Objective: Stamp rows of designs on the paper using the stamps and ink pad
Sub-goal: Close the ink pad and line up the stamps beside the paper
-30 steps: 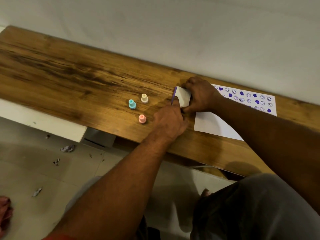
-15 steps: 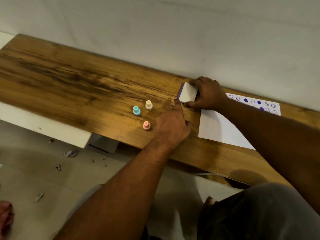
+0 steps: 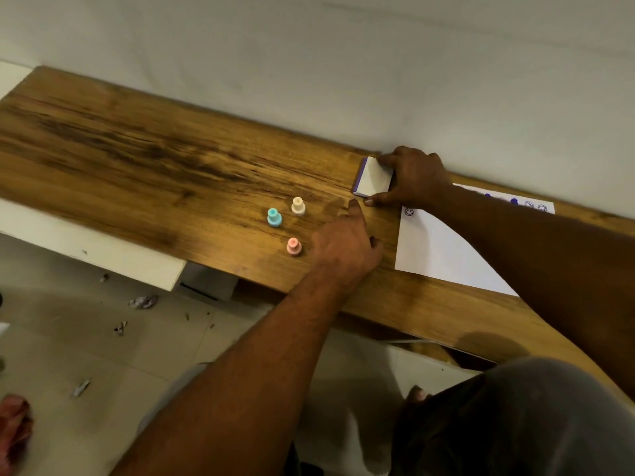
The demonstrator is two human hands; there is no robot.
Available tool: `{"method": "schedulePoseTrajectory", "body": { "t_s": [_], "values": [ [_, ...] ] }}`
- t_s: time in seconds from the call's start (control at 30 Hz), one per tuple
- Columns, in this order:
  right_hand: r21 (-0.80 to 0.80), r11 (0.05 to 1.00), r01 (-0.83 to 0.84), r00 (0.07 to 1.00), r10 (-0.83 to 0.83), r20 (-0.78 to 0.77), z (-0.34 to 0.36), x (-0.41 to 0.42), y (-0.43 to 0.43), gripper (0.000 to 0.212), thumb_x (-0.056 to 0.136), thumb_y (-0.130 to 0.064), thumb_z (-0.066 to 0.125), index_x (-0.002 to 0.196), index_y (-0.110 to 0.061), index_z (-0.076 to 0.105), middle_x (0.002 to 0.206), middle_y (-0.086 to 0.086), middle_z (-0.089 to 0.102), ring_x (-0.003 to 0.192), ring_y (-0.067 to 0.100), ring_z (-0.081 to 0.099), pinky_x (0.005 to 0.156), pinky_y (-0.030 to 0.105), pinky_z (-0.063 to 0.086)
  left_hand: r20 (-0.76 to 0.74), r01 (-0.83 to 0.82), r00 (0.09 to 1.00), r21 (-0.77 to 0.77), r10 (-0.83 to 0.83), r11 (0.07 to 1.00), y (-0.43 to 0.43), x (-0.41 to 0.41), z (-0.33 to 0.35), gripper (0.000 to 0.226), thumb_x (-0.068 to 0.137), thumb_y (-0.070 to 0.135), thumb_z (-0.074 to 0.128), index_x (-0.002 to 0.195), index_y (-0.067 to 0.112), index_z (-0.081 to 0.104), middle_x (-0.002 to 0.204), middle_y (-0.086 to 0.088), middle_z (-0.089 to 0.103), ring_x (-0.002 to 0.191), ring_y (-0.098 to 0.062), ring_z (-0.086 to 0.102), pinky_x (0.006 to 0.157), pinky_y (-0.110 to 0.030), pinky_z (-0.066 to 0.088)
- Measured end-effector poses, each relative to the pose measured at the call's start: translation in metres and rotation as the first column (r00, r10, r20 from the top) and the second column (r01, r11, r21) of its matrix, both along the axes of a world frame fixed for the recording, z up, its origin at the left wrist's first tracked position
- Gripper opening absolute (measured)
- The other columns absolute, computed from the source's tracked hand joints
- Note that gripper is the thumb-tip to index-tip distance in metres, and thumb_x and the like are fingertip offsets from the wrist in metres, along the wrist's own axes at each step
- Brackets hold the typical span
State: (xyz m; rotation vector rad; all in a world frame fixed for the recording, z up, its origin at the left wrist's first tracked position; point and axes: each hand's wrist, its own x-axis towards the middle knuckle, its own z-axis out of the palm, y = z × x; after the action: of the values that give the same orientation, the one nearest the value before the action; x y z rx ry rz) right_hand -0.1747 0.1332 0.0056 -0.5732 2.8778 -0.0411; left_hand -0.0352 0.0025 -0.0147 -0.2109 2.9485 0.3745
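My right hand (image 3: 415,176) grips the white ink pad (image 3: 372,178) with a purple edge, near the wall on the wooden table (image 3: 154,166). My left hand (image 3: 343,247) rests on the table just in front of it, index finger stretched toward the pad's near corner, holding nothing. Three small stamps stand to the left: a teal stamp (image 3: 274,217), a cream stamp (image 3: 298,205) and a pink stamp (image 3: 294,246). The white paper (image 3: 436,252) lies to the right, with purple prints along its far edge, partly hidden by my right arm.
A white wall (image 3: 343,63) runs right behind the table. Below the table's front edge are a white ledge (image 3: 103,249) and a tiled floor (image 3: 103,355) with scraps of litter. My grey-clad leg (image 3: 532,424) shows at bottom right.
My right hand has slid the ink pad away from me, up toward the wall. My left hand let go of the pad and stayed behind, its index finger extended.
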Motion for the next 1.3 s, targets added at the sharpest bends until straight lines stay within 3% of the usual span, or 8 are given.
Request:
{"method": "schedulePoseTrajectory", "body": {
  "t_s": [0.23,0.47,0.67,0.77,0.9,1.03,1.2,1.3],
  "values": [
    [0.121,0.993,0.006,1.0,-0.007,0.009,0.01,-0.003,-0.011,0.116,0.058,-0.088,0.072,0.152,-0.027,0.046,0.134,0.007,0.059,0.124,0.032,0.058,0.094,0.039,0.047,0.013,-0.018,1.0,0.014,0.018,1.0,0.002,0.0,0.002,0.09,0.096,0.058,0.06,0.164,0.016,0.017,0.129,-0.01,0.065,0.115,-0.029,0.064,0.083,-0.041,0.048],
    [-0.116,0.993,0.023,0.994,-0.01,0.106,0.001,-0.004,0.005,0.118,0.057,-0.077,0.083,0.154,-0.024,0.041,0.144,0.006,0.054,0.128,0.03,0.053,0.101,0.044,0.051,-0.069,-0.024,0.997,0.021,0.025,1.0,-0.009,0.003,0.0,0.09,0.094,0.06,0.062,0.162,0.016,0.022,0.122,-0.007,0.067,0.107,-0.025,0.065,0.074,-0.037,0.041],
    [-0.127,0.992,0.027,0.996,-0.015,0.091,-0.009,-0.003,0.01,0.122,0.058,-0.082,0.079,0.156,-0.024,0.036,0.151,0.006,0.048,0.135,0.031,0.048,0.106,0.049,0.047,-0.105,-0.029,0.994,0.05,0.034,0.998,-0.015,0.005,0.003,0.087,0.094,0.059,0.063,0.161,0.018,0.026,0.119,-0.006,0.068,0.104,-0.024,0.066,0.073,-0.036,0.04],
    [-0.138,0.989,0.049,0.999,-0.051,-0.006,-0.005,0.001,0.012,0.127,0.057,-0.089,0.072,0.158,-0.024,0.031,0.157,0.008,0.044,0.141,0.034,0.043,0.108,0.057,0.04,-0.134,-0.044,0.99,0.076,0.053,0.996,-0.02,0.008,0.013,0.08,0.097,0.058,0.06,0.16,0.019,0.029,0.113,-0.003,0.068,0.09,-0.017,0.059,0.071,-0.034,0.04],
    [-0.37,0.928,0.048,0.981,-0.114,-0.16,0.004,0.013,0.008,0.1,0.071,-0.089,0.06,0.146,-0.023,0.051,0.141,0.003,0.06,0.127,0.026,0.057,0.102,0.05,0.049,-0.306,-0.074,0.944,0.161,0.121,0.984,-0.042,0.015,0.033,0.064,0.1,0.055,0.055,0.154,0.021,0.043,0.092,0.006,0.068,0.077,-0.008,0.055,0.068,-0.031,0.045],
    [-0.486,0.864,-0.131,0.988,0.075,-0.133,0.012,0.032,-0.022,0.07,0.082,-0.065,0.072,0.138,-0.023,0.061,0.122,-0.005,0.069,0.103,0.012,0.064,0.09,0.036,0.055,-0.39,-0.162,0.887,0.236,0.246,0.958,-0.09,0.02,0.049,0.05,0.099,0.051,0.055,0.143,0.027,0.057,0.092,0.005,0.075,0.087,-0.018,0.07,0.08,-0.035,0.055],
    [-0.427,0.855,-0.295,0.951,0.305,-0.047,0.008,0.047,-0.074,0.059,0.087,-0.047,0.078,0.14,-0.027,0.061,0.127,-0.007,0.069,0.102,0.006,0.062,0.08,0.022,0.05,-0.254,-0.353,0.882,0.205,0.398,0.913,-0.151,0.025,0.043,0.048,0.092,0.043,0.073,0.136,0.028,0.065,0.106,0.004,0.074,0.104,-0.02,0.069,0.084,-0.035,0.051],
    [-0.382,0.874,-0.302,0.949,0.315,-0.03,0.001,0.046,-0.094,0.053,0.09,-0.046,0.075,0.138,-0.028,0.063,0.13,-0.007,0.069,0.109,0.011,0.064,0.086,0.027,0.055,-0.105,-0.397,0.899,0.21,0.425,0.893,-0.16,0.024,0.029,0.058,0.086,0.043,0.082,0.139,0.029,0.064,0.124,0.002,0.07,0.114,-0.02,0.066,0.095,-0.039,0.055]
  ]
}}
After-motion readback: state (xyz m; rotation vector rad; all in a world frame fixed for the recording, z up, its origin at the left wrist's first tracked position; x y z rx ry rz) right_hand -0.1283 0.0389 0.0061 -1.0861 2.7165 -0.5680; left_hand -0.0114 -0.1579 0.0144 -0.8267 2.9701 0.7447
